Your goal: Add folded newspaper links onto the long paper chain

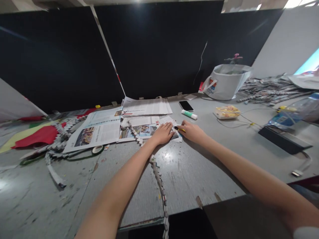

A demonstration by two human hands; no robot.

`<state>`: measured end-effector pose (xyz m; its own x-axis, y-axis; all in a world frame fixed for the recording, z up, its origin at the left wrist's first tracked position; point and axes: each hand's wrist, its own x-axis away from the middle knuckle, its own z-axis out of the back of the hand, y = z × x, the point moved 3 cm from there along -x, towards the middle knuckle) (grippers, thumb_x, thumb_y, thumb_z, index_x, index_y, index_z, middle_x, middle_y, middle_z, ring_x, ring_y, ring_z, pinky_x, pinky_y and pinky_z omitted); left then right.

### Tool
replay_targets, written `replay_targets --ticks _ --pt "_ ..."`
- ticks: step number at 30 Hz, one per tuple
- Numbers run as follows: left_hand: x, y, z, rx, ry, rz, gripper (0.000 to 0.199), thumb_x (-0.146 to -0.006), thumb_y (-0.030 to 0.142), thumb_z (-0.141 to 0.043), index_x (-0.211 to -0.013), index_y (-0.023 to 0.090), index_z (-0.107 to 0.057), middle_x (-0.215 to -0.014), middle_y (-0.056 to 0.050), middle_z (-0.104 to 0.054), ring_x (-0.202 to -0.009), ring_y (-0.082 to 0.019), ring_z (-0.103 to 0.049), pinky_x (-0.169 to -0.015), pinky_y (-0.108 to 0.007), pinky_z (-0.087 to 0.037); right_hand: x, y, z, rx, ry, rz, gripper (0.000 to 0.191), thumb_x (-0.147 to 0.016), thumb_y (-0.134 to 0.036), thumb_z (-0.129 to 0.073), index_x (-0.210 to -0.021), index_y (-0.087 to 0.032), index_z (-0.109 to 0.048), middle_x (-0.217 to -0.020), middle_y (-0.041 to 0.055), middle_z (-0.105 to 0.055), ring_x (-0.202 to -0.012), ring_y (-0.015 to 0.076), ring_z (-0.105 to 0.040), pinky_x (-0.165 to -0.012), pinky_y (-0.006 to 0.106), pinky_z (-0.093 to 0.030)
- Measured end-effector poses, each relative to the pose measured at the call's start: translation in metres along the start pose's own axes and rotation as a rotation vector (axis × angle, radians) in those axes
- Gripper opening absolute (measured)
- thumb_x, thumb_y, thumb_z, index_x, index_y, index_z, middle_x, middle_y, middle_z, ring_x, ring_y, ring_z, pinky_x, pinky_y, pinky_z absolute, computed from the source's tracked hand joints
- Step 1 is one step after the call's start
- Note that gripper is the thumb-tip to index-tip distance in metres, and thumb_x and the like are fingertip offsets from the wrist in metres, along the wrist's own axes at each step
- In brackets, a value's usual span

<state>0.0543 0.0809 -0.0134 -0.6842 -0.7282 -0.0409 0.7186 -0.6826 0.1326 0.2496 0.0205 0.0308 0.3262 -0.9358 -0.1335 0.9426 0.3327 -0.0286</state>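
My left hand [163, 133] lies flat with its fingers stretched out, pressing on printed newspaper pieces [145, 130] on the table. Just to its right, my right hand [191, 131] is closed around a small yellow and black utility knife [181, 129], its dark end pointing toward the paper by my left fingers. The blade itself is too small to make out. A folded-paper chain [159, 181] runs under my left forearm and hangs over the table's front edge. Behind my right hand lie a green and white glue stick [189, 115] and a phone [186, 106].
Stacked newsprint [147, 107] and a newspaper sheet [99, 129] lie behind and left. A green tape roll [97, 150], red paper [37, 137] and more chains are further left. To the right stand a white bag [226, 81], a food packet [226, 112], a black box [284, 139] and a bottle [296, 111].
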Motion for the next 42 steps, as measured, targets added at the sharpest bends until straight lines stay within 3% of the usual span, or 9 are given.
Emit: replay_targets --ticks 5,10,16,19,24,27,31,35,42 --pt "-0.002 -0.003 -0.002 0.007 0.008 -0.009 0.079 -0.115 0.055 -0.021 -0.176 0.006 -0.029 -0.185 -0.017 -0.025 -0.173 -0.029 -0.021 -0.141 -0.044 -0.015 -0.007 -0.014 0.002 0.006 0.015 -0.085 0.041 -0.116 -0.041 -0.043 -0.137 -0.028 -0.076 -0.135 0.014 -0.067 -0.091 0.0244 -0.071 -0.072 0.034 -0.042" --pt "-0.002 -0.004 -0.003 0.008 0.002 0.003 0.077 -0.115 0.055 -0.021 -0.176 0.009 -0.032 -0.185 -0.015 -0.026 -0.173 -0.028 -0.022 -0.141 -0.044 -0.015 -0.005 -0.007 0.005 0.013 0.016 -0.199 0.044 -0.116 -0.036 -0.039 -0.133 -0.023 -0.077 -0.13 0.017 -0.068 -0.092 0.0269 -0.072 -0.074 0.036 -0.045" --pt "0.001 -0.002 0.002 0.01 0.015 0.0 0.075 -0.114 0.056 -0.022 -0.175 0.013 -0.034 -0.184 -0.014 -0.028 -0.173 -0.027 -0.024 -0.141 -0.045 -0.018 0.0 0.006 0.01 -0.073 0.071 -0.023 0.041 -0.111 -0.038 -0.049 -0.136 -0.023 -0.078 -0.114 0.0156 -0.076 -0.102 0.0328 -0.074 -0.086 0.041 -0.053" --pt "0.003 0.0 0.004 0.02 0.014 0.005 0.075 -0.115 0.054 -0.022 -0.175 0.011 -0.035 -0.184 -0.014 -0.029 -0.173 -0.027 -0.024 -0.141 -0.045 -0.017 -0.007 0.025 0.013 -0.18 0.263 -0.013 0.04 -0.11 -0.039 -0.05 -0.128 -0.019 -0.08 -0.124 0.0169 -0.077 -0.122 0.0345 -0.07 -0.104 0.043 -0.052" --pt "0.004 0.001 0.005 0.029 0.024 0.017 0.075 -0.115 0.052 -0.024 -0.173 0.008 -0.037 -0.183 -0.016 -0.031 -0.172 -0.029 -0.026 -0.141 -0.046 -0.018 -0.054 0.084 0.006 -0.332 0.394 -0.228 0.03 -0.107 -0.029 -0.052 -0.116 -0.02 -0.079 -0.121 0.0144 -0.077 -0.113 0.03 -0.071 -0.104 0.041 -0.052" --pt "0.006 0.001 0.005 0.033 0.045 0.018 0.073 -0.114 0.052 -0.027 -0.172 0.01 -0.039 -0.182 -0.016 -0.034 -0.171 -0.029 -0.028 -0.141 -0.047 -0.02 -0.089 0.121 -0.001 -0.364 0.403 -0.378 0.03 -0.104 -0.025 -0.055 -0.126 -0.018 -0.076 -0.126 0.0159 -0.074 -0.12 0.0298 -0.065 -0.112 0.043 -0.047" --pt "0.009 0.002 0.005 0.046 0.057 0.015 0.07 -0.114 0.051 -0.027 -0.171 0.012 -0.041 -0.181 -0.015 -0.036 -0.17 -0.028 -0.031 -0.141 -0.049 -0.021 -0.119 0.151 -0.017 -0.37 0.402 -0.49 0.059 -0.106 -0.039 -0.057 -0.161 -0.019 -0.054 -0.144 0.0209 -0.064 -0.135 0.036 -0.053 -0.119 0.054 -0.039" --pt "0.011 0.003 0.007 0.059 0.053 0.02 0.07 -0.114 0.052 -0.027 -0.172 0.014 -0.041 -0.182 -0.014 -0.035 -0.17 -0.027 -0.031 -0.141 -0.047 -0.021 -0.126 0.16 -0.039 -0.364 0.334 -0.55 0.073 -0.106 -0.056 -0.053 -0.173 -0.027 -0.041 -0.161 0.0235 -0.05 -0.144 0.0458 -0.047 -0.118 0.064 -0.037" --pt "0.012 0.003 0.009 0.081 0.053 0.025 0.071 -0.114 0.054 -0.026 -0.171 0.015 -0.042 -0.182 -0.013 -0.036 -0.171 -0.027 -0.031 -0.141 -0.047 -0.02 -0.125 0.153 -0.051 -0.168 0.188 -0.419 0.071 -0.106 -0.071 -0.046 -0.164 -0.031 -0.057 -0.174 0.0215 -0.038 -0.157 0.0501 -0.034 -0.123 0.069 -0.03"
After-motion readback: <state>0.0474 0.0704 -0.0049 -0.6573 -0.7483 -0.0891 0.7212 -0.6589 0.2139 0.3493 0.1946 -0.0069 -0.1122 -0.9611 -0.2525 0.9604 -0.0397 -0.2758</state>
